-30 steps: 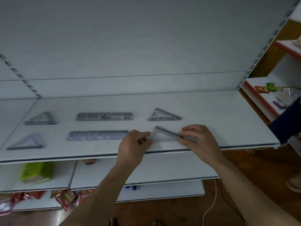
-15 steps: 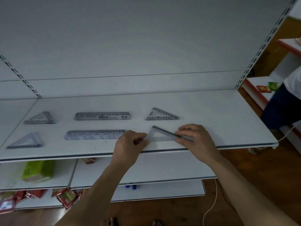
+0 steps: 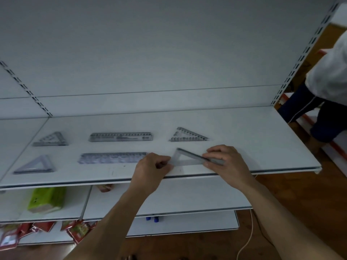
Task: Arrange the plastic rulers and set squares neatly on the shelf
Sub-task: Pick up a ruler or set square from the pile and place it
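On the white shelf [image 3: 262,147] lie clear plastic pieces in two rows. The back row holds a set square [image 3: 50,139], a ruler [image 3: 121,136] and another set square [image 3: 187,136]. In front lie a set square [image 3: 35,165] and a ruler [image 3: 112,158]. A further set square [image 3: 185,156] lies near the front edge between both hands. My left hand [image 3: 152,169] pinches its left corner with curled fingers. My right hand [image 3: 225,162] holds its right end, fingers curled over the long edge.
Lower shelves carry a green pack [image 3: 47,198], red packets [image 3: 78,229] and blue caps [image 3: 153,219]. Another person [image 3: 326,94] stands at the right, beside a red-edged shelf. A white cable [image 3: 247,237] trails on the wooden floor.
Both hands keep hold of the front right set square in about the same spot. The person at the right has stepped further into view.
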`<state>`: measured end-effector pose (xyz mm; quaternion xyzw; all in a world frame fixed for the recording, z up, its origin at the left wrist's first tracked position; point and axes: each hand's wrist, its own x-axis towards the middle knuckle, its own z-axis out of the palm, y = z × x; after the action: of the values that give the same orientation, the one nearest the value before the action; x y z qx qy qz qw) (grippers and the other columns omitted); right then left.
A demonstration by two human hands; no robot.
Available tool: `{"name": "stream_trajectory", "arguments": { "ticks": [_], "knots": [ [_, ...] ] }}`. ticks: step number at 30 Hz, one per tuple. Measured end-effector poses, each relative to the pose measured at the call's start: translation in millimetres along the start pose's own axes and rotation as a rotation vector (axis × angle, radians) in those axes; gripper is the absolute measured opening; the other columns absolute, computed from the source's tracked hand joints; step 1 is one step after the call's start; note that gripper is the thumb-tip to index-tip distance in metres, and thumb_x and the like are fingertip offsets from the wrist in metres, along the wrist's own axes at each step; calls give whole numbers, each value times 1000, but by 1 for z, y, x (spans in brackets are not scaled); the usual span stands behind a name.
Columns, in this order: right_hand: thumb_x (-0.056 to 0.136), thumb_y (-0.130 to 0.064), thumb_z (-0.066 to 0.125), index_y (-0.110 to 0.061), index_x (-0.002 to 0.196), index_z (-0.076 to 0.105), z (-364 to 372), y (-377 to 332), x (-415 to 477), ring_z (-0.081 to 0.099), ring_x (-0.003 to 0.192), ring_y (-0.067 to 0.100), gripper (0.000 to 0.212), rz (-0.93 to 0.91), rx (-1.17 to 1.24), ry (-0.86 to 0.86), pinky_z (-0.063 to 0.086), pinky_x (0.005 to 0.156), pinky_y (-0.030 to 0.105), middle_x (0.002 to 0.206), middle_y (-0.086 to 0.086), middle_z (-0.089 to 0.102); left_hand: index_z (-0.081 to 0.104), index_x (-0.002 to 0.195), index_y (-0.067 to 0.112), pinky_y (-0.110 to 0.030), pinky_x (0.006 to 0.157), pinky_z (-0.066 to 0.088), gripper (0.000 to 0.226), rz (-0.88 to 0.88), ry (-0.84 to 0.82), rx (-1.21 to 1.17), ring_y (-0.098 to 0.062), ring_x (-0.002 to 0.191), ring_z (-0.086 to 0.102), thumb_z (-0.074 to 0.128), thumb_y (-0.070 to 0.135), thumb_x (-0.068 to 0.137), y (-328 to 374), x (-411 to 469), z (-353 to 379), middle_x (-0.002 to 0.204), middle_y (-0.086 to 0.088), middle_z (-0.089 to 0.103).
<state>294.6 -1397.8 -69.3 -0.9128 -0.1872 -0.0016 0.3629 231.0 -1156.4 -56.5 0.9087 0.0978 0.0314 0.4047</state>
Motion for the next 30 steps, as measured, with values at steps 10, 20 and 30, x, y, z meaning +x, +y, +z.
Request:
{"name": "stream_trajectory", "arguments": {
  "ticks": [10, 20, 30],
  "knots": [
    [89, -24, 65, -26, 107, 69, -15, -21, 1, 55, 102, -1, 19, 80, 131, 63, 36, 87, 6, 108, -16, 62, 61, 122, 27, -12, 73, 50, 43, -13, -36, -160, 1, 87, 61, 73, 35, 81, -7, -13, -17, 105, 18, 61],
    [91, -30, 60, -24, 116, 64, 65, -154, 65, 55, 103, 5, 26, -41, 58, -40, 35, 82, 9, 116, -8, 59, 67, 116, 22, -27, 76, 49, 36, 161, 247, 331, -15, 89, 63, 63, 42, 87, -68, -34, -155, 103, 5, 66],
    [93, -39, 55, -24, 132, 51, 232, -382, 99, 49, 121, 12, 42, -273, 13, -333, 32, 88, 16, 138, -4, 49, 62, 121, 28, -27, 89, 44, 42, -160, 423, 493, -18, 108, 59, 59, 50, 87, -211, -121, -356, 116, 7, 64]
  ]
}}
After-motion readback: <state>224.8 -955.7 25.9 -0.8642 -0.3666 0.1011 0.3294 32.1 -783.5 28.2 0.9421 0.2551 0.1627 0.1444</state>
